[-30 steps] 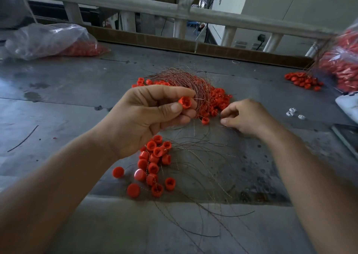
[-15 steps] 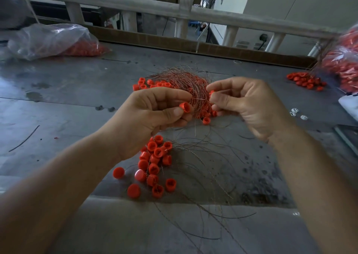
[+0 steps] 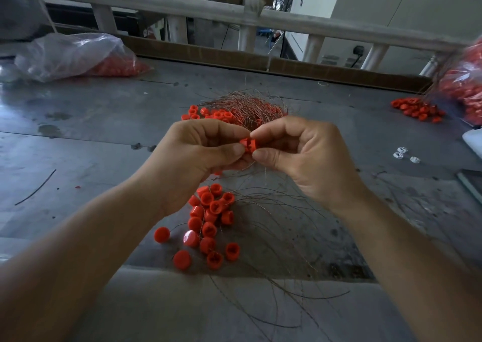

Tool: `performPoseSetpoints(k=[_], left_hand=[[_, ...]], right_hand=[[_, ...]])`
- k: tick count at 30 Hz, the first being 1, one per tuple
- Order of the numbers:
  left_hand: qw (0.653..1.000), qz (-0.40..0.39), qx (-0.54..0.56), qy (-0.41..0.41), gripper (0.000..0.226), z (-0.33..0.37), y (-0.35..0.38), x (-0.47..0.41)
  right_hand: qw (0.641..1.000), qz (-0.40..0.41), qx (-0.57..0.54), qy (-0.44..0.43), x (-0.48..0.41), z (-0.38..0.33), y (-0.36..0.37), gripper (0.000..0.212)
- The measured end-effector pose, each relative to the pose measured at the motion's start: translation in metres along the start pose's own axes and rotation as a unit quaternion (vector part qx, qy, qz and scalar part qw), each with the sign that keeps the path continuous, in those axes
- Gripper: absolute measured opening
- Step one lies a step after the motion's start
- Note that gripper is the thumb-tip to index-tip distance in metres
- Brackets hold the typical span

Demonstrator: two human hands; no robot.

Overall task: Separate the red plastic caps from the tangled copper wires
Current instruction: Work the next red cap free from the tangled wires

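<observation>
**CAP PINCHED BETWEEN BOTH HANDS ABOVE THE TABLE**

Both hands meet above the middle of the grey work table. The left hand pinches a red plastic cap between the thumb and the curled forefinger. The right hand pinches the same red piece from the opposite side, forefinger above and thumb below. The other fingers of both hands are curled inward. It cannot be told whether 1 cap or 2 caps pressed together sit between the fingertips. A few thin strands hang from under the hands toward the table.

The tangle of copper wires lies on the table just behind the hands. A row of caps sits at its left edge, among the strands.

A cluster of caps lies on the table below the left hand, nearer the person. Some show the open end and some the closed end. Thin strands run among them. Loose copper strands fan out to the right of this cluster and reach the near edge of the table.

A clear plastic bag holding red caps lies at the far left. A second bag of red caps, blurred, sits at the right edge, with a small heap of caps beside it. 3 small white pieces lie right of the right hand. 1 dark wire lies alone at the left. A pale railing runs behind the table.
</observation>
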State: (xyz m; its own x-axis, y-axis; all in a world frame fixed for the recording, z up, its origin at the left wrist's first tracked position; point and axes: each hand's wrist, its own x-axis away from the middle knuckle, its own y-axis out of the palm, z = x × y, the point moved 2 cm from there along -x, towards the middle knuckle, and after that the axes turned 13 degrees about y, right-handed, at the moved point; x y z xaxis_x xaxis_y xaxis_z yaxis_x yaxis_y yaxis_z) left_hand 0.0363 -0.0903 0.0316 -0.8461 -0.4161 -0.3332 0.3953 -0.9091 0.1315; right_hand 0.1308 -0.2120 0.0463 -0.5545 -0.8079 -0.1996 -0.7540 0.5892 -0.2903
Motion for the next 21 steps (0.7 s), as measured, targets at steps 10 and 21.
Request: performPoseSetpoints(k=[10,21], left_hand=[[1.0,0.003,-0.012,0.003,0.022,0.0018,0.0004,-0.0001],[1.0,-0.017,-0.012,-0.005,0.018,0.0042,0.0011,0.0013]], right_hand=[[1.0,0.014,0.019,-0.018,0.0004,0.0007,0.003,0.02],[0.988,0.082,0.11,-0.071,0.0035,0.0013,0.0048,0.026]])
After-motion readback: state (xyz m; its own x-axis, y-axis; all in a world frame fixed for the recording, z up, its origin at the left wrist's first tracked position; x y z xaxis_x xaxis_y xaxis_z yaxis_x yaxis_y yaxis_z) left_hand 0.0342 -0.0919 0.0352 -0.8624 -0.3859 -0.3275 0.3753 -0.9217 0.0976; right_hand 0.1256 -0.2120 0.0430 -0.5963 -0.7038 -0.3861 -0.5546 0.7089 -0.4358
